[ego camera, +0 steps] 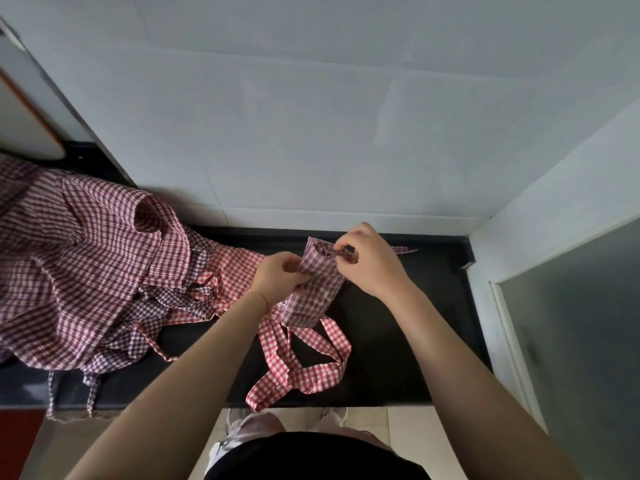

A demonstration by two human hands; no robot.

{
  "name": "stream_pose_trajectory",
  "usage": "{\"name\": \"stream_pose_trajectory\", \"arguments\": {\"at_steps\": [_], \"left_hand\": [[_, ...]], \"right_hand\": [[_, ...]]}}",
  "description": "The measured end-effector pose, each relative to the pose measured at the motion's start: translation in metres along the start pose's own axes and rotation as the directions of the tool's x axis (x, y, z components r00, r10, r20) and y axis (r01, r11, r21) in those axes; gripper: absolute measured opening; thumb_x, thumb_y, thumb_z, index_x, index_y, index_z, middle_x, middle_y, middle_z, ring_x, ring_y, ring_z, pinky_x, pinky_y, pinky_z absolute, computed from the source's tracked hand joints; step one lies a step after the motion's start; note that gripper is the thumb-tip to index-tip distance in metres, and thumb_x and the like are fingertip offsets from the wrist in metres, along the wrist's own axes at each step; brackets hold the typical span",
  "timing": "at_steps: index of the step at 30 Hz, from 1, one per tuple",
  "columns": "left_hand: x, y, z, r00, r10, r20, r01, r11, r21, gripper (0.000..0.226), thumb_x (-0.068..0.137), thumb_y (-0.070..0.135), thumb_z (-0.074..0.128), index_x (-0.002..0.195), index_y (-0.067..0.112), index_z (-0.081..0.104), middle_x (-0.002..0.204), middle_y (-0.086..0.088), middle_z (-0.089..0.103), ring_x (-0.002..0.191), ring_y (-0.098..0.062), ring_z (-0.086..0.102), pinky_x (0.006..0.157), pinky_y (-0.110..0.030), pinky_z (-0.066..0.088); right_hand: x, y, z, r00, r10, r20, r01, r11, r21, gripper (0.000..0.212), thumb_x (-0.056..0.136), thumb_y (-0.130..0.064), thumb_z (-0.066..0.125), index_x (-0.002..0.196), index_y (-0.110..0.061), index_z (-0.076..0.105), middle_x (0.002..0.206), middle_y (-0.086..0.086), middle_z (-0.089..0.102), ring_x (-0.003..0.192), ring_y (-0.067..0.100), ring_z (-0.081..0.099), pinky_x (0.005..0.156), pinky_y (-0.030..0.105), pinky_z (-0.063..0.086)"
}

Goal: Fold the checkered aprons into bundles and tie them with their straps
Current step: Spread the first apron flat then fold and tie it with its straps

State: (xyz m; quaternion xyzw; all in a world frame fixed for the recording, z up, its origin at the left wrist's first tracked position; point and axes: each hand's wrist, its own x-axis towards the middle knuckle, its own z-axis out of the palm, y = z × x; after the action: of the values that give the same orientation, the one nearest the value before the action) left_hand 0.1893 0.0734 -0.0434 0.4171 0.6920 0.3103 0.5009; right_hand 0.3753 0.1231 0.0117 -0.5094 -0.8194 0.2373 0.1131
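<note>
A small rolled bundle of dark red and white checked cloth sits in the middle of the frame, held just above the black tabletop. It is long and tight, like a tube, and it tilts from the lower left up to the right. The left hand has its fingers curled round the side of the bundle. The right hand pinches a thin strap at the top end of the bundle; a bit of strap pokes out to the right. Below the bundle, a brighter red checked strap lies in loops on the tabletop and hangs a little over the front edge. On the left of the frame is a big messy pile of checked aprons. Some of their straps hang down over the edge. Behind the tabletop is a pale grey wall. At the right is a frosted glass panel.
</note>
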Motion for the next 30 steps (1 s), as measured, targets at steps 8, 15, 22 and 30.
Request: {"name": "stream_pose_trajectory", "arguments": {"at_steps": [8, 15, 22, 30], "left_hand": [[-0.001, 0.021, 0.006, 1.0, 0.023, -0.009, -0.022, 0.998, 0.052, 0.017, 0.088, 0.004, 0.072, 0.101, 0.012, 0.063, 0.101, -0.005, 0.069, 0.078, -0.021, 0.073, 0.064, -0.034, 0.063], [-0.002, 0.039, 0.024, 0.983, -0.172, -0.07, 0.154, 0.966, -0.208, 0.028, 0.089, 0.005, 0.071, 0.11, 0.006, 0.053, 0.11, -0.01, 0.058, 0.092, -0.024, 0.063, 0.063, -0.038, 0.063], [-0.003, 0.065, 0.022, 0.945, -0.296, 0.138, 0.299, 0.613, -0.732, 0.01, 0.1, 0.004, 0.054, 0.103, -0.003, 0.061, 0.102, -0.016, 0.066, 0.091, -0.026, 0.065, 0.054, -0.028, 0.059], [-0.003, 0.078, 0.009, 0.941, -0.159, 0.299, 0.324, 0.682, -0.656, 0.012, 0.101, 0.008, 0.051, 0.107, 0.005, 0.061, 0.089, -0.006, 0.068, 0.07, -0.012, 0.068, 0.047, -0.018, 0.052]], "right_hand": [[-0.005, 0.011, -0.015, 1.0, 0.011, 0.013, -0.009, 0.988, -0.157, 0.01, 0.095, -0.023, 0.063, 0.088, -0.016, 0.06, 0.093, -0.006, 0.051, 0.081, 0.012, 0.055, 0.068, 0.023, 0.039], [-0.01, -0.003, -0.04, 0.967, 0.184, 0.175, -0.236, 0.904, 0.357, 0.032, 0.104, -0.032, 0.044, 0.091, -0.007, 0.06, 0.075, 0.006, 0.065, 0.062, 0.014, 0.056, 0.065, 0.029, 0.049], [-0.024, 0.002, -0.039, 0.95, 0.209, 0.231, -0.295, 0.84, 0.454, 0.03, 0.104, -0.028, 0.046, 0.091, -0.015, 0.068, 0.065, -0.002, 0.053, 0.052, 0.009, 0.046, 0.054, 0.025, 0.037], [-0.022, 0.039, -0.066, 0.931, 0.225, 0.288, -0.341, 0.819, 0.462, 0.027, 0.103, -0.03, 0.051, 0.086, -0.017, 0.066, 0.06, -0.004, 0.049, 0.048, 0.006, 0.04, 0.05, 0.02, 0.036]]}}
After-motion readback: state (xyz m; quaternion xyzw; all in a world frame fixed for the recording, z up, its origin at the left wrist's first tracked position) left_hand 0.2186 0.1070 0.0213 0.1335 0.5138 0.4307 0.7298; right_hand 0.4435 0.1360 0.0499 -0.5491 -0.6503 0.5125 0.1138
